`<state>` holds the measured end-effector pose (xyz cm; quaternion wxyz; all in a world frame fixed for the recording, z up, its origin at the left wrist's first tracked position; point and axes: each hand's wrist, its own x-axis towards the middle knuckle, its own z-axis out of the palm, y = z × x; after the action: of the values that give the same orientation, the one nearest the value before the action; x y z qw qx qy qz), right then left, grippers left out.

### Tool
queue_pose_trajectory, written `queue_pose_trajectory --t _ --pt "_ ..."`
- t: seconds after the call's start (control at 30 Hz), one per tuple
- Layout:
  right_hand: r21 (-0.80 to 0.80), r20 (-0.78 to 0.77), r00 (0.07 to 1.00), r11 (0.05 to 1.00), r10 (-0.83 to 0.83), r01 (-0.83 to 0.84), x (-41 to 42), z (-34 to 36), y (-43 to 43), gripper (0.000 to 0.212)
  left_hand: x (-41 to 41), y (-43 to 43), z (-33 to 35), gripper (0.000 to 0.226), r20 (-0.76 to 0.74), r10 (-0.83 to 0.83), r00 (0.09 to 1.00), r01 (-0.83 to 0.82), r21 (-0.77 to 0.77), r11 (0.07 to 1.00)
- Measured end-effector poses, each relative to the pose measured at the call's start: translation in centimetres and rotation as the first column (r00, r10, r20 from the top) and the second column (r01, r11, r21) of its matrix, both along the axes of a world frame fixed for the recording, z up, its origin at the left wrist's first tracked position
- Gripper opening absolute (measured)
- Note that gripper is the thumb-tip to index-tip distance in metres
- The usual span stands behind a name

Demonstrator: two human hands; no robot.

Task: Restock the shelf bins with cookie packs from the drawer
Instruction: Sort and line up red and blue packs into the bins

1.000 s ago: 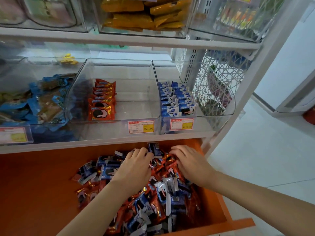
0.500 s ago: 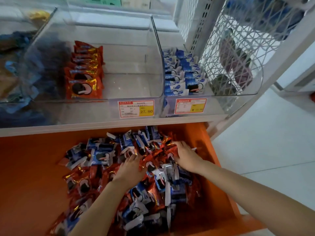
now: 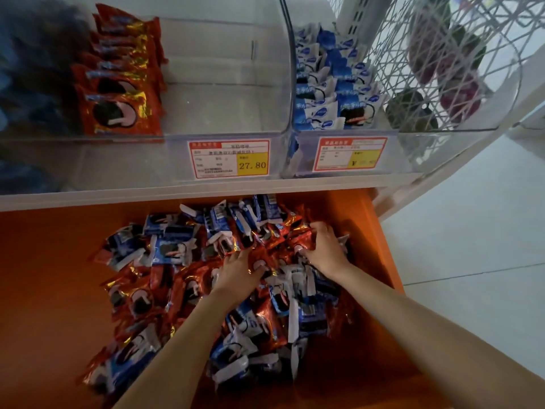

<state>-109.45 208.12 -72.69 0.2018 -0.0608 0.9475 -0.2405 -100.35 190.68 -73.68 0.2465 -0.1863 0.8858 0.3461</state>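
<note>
The open orange drawer holds a loose pile of red cookie packs and blue cookie packs. My left hand lies in the middle of the pile, its fingers curled into red packs. Slightly further back and to the right, my right hand pinches red packs between thumb and curled fingers. Above the drawer, the middle clear bin has a row of red packs along its left side. The right clear bin holds blue packs.
A white shelf edge overhangs the drawer's back. Price labels sit on the bin fronts. A dark-filled bin stands at the left, a white wire mesh panel at the right, and pale floor tiles beyond the drawer's right side.
The camera has moved closer and tilted down over the drawer. Both hands have shifted slightly within the pile, and their fingers have closed around red packs.
</note>
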Motion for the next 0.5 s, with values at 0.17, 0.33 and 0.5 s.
queue_pose_trajectory --t 0.17,0.33,0.5 --pt "-0.027 0.04 0.999 0.999 -0.026 0.027 0.1 0.1 -0.1 0.06 0.0 0.3 -0.3 0.069 0.058 -0.033 0.998 0.033 0.009 0.999" --pt "-0.053 0.073 0.997 0.998 -0.029 0.033 0.2 0.2 0.2 0.059 0.2 -0.3 -0.4 0.051 0.024 0.058 0.998 -0.059 0.082 0.995" --pt "-0.049 0.037 0.999 0.999 0.008 -0.006 0.5 1.2 0.6 0.053 0.9 -0.6 0.3 0.016 -0.062 0.118 0.991 -0.107 0.154 0.982"
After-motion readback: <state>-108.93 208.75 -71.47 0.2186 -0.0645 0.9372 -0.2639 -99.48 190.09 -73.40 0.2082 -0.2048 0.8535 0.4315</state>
